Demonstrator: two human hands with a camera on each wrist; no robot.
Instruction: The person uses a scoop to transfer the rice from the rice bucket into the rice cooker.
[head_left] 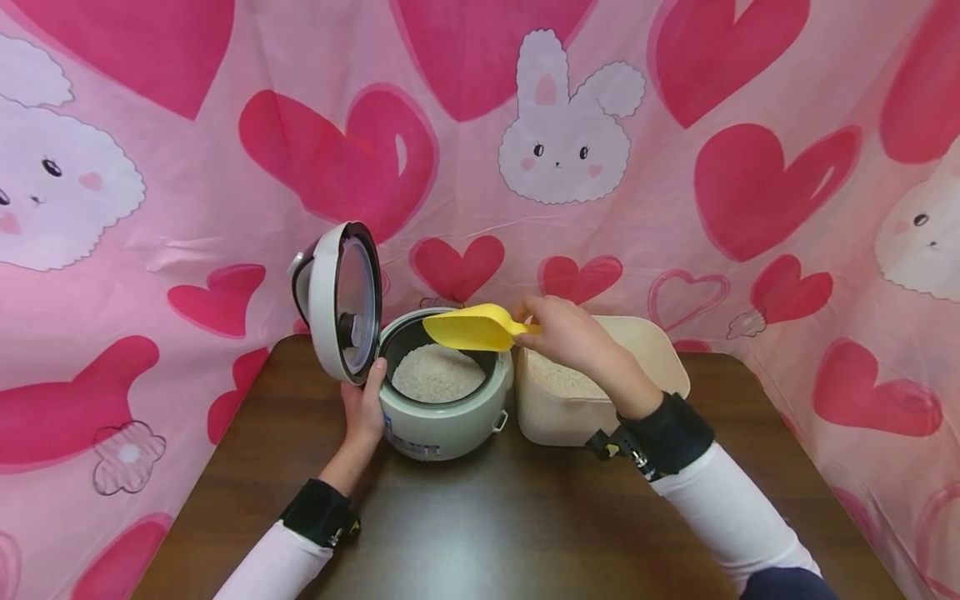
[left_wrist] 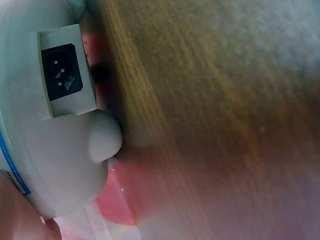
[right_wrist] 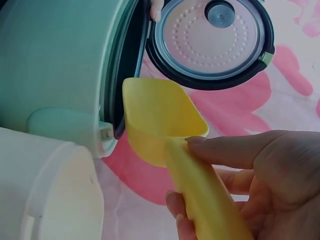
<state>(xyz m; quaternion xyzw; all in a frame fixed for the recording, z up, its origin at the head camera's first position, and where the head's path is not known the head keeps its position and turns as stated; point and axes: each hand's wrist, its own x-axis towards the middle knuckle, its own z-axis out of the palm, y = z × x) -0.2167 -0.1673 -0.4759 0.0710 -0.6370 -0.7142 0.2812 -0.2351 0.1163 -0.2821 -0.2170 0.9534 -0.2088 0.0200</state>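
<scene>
My right hand (head_left: 566, 333) pinches the handle of a yellow scoop (head_left: 474, 327) between thumb and fingers. The scoop is over the open mouth of a pale green rice cooker (head_left: 442, 425), and its inside (right_wrist: 157, 107) shows bare yellow in the right wrist view. White rice (head_left: 437, 373) lies in the cooker's dark pot. At the cooker's left side rests my left hand (head_left: 363, 408), its thumb straight up at the rim by the raised lid (head_left: 341, 304); its other fingers are mostly hidden. Part of that hand touches the cooker's side in the left wrist view.
Right beside the cooker stands a cream bin (head_left: 645, 358) with rice (head_left: 558, 379) inside. Both stand on a dark wooden table (head_left: 450, 533). A pink curtain (head_left: 465, 192) with hearts and rabbits hangs behind. The cooker's power socket (left_wrist: 62, 72) has no cord in it.
</scene>
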